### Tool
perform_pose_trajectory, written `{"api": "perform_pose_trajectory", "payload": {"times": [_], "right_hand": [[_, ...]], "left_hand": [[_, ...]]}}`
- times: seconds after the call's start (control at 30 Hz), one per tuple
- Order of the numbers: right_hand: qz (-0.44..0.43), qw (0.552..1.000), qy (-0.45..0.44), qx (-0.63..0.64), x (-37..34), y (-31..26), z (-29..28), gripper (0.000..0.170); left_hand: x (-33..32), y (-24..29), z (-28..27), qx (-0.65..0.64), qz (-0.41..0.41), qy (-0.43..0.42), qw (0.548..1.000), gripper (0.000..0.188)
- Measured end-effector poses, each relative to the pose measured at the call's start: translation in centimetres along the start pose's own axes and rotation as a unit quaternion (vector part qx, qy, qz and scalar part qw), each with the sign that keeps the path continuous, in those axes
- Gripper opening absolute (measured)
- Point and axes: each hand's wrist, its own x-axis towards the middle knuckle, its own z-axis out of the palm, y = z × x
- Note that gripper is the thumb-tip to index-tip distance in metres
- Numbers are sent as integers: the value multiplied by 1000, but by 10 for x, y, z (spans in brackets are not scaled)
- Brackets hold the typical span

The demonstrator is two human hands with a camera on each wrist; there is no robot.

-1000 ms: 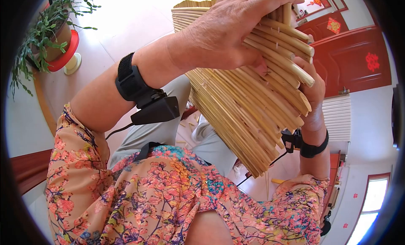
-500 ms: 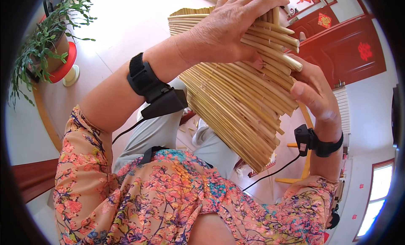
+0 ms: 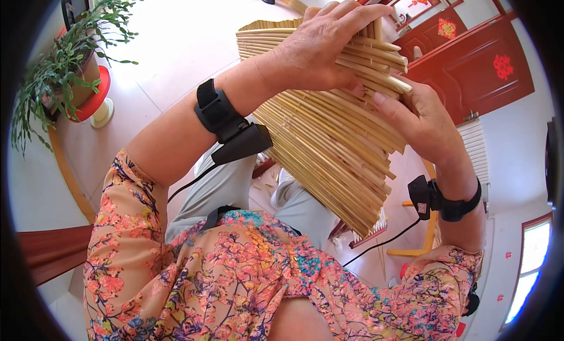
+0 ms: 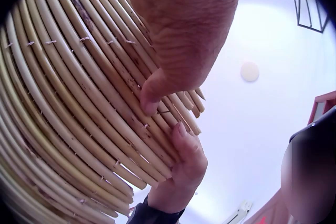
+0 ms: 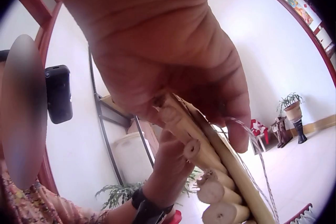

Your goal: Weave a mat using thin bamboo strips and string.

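A mat of pale stalks stitched side by side [image 3: 329, 147] is held up before the chest, its uneven cut ends toward the right. My left hand [image 3: 317, 53] grips its upper part, thumb pressed on the near face, as the left wrist view also shows [image 4: 178, 40]. At the cut ends my right hand [image 3: 432, 121] holds the edge, thumb on the near face and the other fingers largely hidden behind. In the right wrist view, a thin twisted string [image 5: 257, 145] hangs by the fingers of the right hand [image 5: 173, 61], beside the stalk ends [image 5: 218, 195].
A potted plant [image 3: 76, 76] on a red-topped stand is at the upper left. Loose stalk pieces lie on the floor below the mat, near a yellow wooden frame [image 3: 411, 252]. A red door [image 3: 470, 71] is at the upper right.
My right hand came out from behind the stalk ends, and its thumb moved left onto the mat's near face. The left hand keeps its grip; the mat shifted slightly left in view.
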Motion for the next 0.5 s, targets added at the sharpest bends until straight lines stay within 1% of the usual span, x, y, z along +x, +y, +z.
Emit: {"api": "perform_pose_trajectory", "payload": {"times": [0.07,0.13,0.2,0.27,0.33,0.37,0.4,0.43,0.47,0.5], "right_hand": [[-14,1000,14,-2,1,2,3,30],[-27,999,29,-5,1,2,3,29],[-13,1000,22,10,0,0,3,27],[-21,999,27,1,-1,4,4,26],[-46,999,26,-8,1,2,4,26],[-32,999,26,-23,-1,2,3,26],[-16,999,27,-38,-2,0,3,26],[-23,999,18,-39,-3,-3,5,26],[-21,999,34,-24,-4,-6,8,26],[-20,998,52,-4,-5,7,10,26]], "left_hand": [[0,0,0,6,5,6,1000,100],[3,1,-3,-40,-5,-64,997,104],[5,0,-2,-51,-17,-76,996,105],[4,-1,1,-51,-34,-86,994,106],[5,1,4,27,4,36,999,79],[2,1,2,-15,-32,-19,999,103],[2,2,2,-11,-36,-13,999,101],[2,4,1,-10,-41,-7,999,100],[1,5,1,-3,-45,-2,999,100],[-4,3,13,-4,-43,0,999,100]]}}
